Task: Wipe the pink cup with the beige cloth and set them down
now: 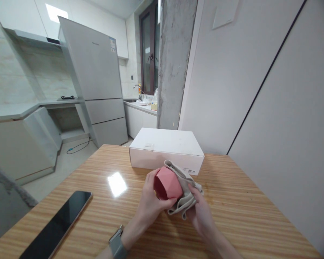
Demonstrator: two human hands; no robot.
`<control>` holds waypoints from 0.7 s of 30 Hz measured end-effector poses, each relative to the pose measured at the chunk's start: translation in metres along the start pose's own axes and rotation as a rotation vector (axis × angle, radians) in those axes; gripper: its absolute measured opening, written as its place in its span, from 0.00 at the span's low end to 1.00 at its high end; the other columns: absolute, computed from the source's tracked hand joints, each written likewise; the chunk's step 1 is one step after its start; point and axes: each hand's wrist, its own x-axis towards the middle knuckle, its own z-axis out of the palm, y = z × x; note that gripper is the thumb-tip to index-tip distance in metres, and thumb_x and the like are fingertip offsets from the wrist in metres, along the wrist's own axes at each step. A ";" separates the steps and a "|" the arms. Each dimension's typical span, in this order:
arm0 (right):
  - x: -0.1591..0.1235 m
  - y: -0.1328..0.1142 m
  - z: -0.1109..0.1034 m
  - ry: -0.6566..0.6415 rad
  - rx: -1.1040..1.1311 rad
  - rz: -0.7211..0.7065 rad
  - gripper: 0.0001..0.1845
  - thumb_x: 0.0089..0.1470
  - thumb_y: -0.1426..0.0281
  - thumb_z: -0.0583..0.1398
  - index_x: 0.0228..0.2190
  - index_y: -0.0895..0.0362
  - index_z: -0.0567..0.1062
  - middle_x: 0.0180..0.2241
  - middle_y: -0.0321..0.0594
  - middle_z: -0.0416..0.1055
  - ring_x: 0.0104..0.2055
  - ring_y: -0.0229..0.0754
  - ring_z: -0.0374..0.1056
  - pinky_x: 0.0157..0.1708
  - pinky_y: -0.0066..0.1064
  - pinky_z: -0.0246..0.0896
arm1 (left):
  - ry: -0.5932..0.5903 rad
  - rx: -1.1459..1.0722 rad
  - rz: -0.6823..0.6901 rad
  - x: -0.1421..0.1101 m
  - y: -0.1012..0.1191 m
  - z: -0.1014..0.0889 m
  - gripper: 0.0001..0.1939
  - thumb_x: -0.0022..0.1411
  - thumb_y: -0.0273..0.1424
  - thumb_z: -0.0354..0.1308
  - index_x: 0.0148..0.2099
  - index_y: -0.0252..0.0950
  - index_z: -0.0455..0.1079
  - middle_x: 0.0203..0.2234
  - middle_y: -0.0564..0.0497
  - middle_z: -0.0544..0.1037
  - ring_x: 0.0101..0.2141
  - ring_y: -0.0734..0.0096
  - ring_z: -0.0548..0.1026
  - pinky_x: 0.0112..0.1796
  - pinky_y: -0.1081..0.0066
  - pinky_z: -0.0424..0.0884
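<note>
While the left hand (149, 201) grips a pink, faceted, hollow vessel (172, 182) around its open end, the right hand (203, 213) pinches a folded beige fabric cloth (187, 196) against the vessel's right side; tilted over the striped, glossy wooden table (253, 212), the vessel lies between both hands, axis roughly left to right, mouth leftward; a white rectangular cardboard box (164, 142) sits beyond, far side

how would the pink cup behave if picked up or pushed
The pink cup is probably stiff, as its sides show crisp edges in the left hand. It may be light for its size, since its open mouth shows a hollow inside. Its flat facets would likely resist rolling.
</note>
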 end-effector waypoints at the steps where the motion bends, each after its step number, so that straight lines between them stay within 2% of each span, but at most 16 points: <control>1: 0.002 -0.002 0.000 0.005 0.026 0.014 0.17 0.36 0.62 0.70 0.31 0.56 0.78 0.30 0.37 0.80 0.29 0.43 0.75 0.25 0.30 0.69 | 0.012 0.012 0.005 0.001 0.001 -0.001 0.46 0.36 0.29 0.72 0.59 0.41 0.58 0.54 0.42 0.67 0.50 0.55 0.70 0.47 0.61 0.70; 4: 0.007 -0.008 -0.004 0.060 0.061 0.012 0.20 0.35 0.60 0.70 0.32 0.56 0.79 0.34 0.40 0.80 0.35 0.48 0.76 0.30 0.34 0.71 | 0.053 -0.098 -0.085 0.006 -0.003 -0.003 0.46 0.36 0.32 0.72 0.58 0.41 0.58 0.51 0.43 0.69 0.45 0.58 0.73 0.40 0.65 0.72; 6: 0.006 -0.009 -0.007 0.093 0.025 -0.043 0.22 0.33 0.59 0.71 0.32 0.56 0.79 0.34 0.41 0.80 0.40 0.50 0.75 0.34 0.35 0.72 | 0.034 -0.280 -0.205 0.007 -0.007 -0.002 0.40 0.41 0.38 0.70 0.56 0.39 0.61 0.48 0.43 0.72 0.41 0.61 0.74 0.36 0.68 0.72; 8: 0.001 -0.006 -0.011 0.084 -0.071 -0.122 0.22 0.33 0.57 0.71 0.31 0.56 0.79 0.34 0.40 0.79 0.44 0.48 0.73 0.40 0.33 0.70 | -0.072 -0.493 -0.335 0.006 -0.008 0.001 0.33 0.48 0.46 0.63 0.54 0.36 0.64 0.44 0.43 0.75 0.39 0.60 0.75 0.36 0.67 0.71; 11: -0.007 0.003 -0.017 -0.010 -0.239 -0.172 0.19 0.37 0.58 0.71 0.32 0.54 0.80 0.39 0.37 0.79 0.51 0.45 0.69 0.50 0.31 0.64 | -0.231 -0.686 -0.449 0.001 -0.006 0.005 0.32 0.55 0.51 0.56 0.54 0.34 0.66 0.42 0.42 0.77 0.43 0.56 0.74 0.41 0.63 0.71; 13: -0.008 0.009 -0.019 -0.080 -0.283 -0.156 0.17 0.41 0.58 0.70 0.33 0.53 0.79 0.42 0.36 0.77 0.54 0.43 0.66 0.53 0.31 0.60 | -0.237 -0.669 -0.433 -0.002 -0.005 0.006 0.31 0.55 0.48 0.58 0.55 0.35 0.66 0.44 0.42 0.77 0.45 0.56 0.74 0.44 0.64 0.69; 15: -0.006 0.013 -0.019 -0.125 -0.261 -0.128 0.18 0.43 0.57 0.68 0.35 0.54 0.79 0.43 0.37 0.77 0.52 0.42 0.67 0.53 0.31 0.61 | -0.190 -0.581 -0.373 -0.002 -0.005 0.006 0.30 0.55 0.45 0.60 0.56 0.37 0.64 0.45 0.43 0.76 0.44 0.58 0.74 0.43 0.65 0.70; 18: -0.003 0.011 -0.015 -0.159 -0.195 -0.034 0.22 0.43 0.54 0.67 0.37 0.55 0.79 0.39 0.39 0.78 0.46 0.45 0.72 0.44 0.32 0.68 | -0.130 -0.412 -0.241 -0.001 -0.007 0.005 0.32 0.49 0.41 0.65 0.55 0.39 0.62 0.47 0.43 0.74 0.43 0.59 0.74 0.40 0.68 0.71; 21: -0.005 0.003 -0.007 -0.177 -0.134 0.095 0.24 0.43 0.53 0.67 0.38 0.56 0.78 0.34 0.40 0.79 0.39 0.48 0.75 0.36 0.35 0.71 | -0.135 -0.223 -0.101 -0.003 -0.008 0.004 0.41 0.44 0.35 0.69 0.59 0.41 0.57 0.52 0.43 0.70 0.48 0.57 0.72 0.44 0.65 0.70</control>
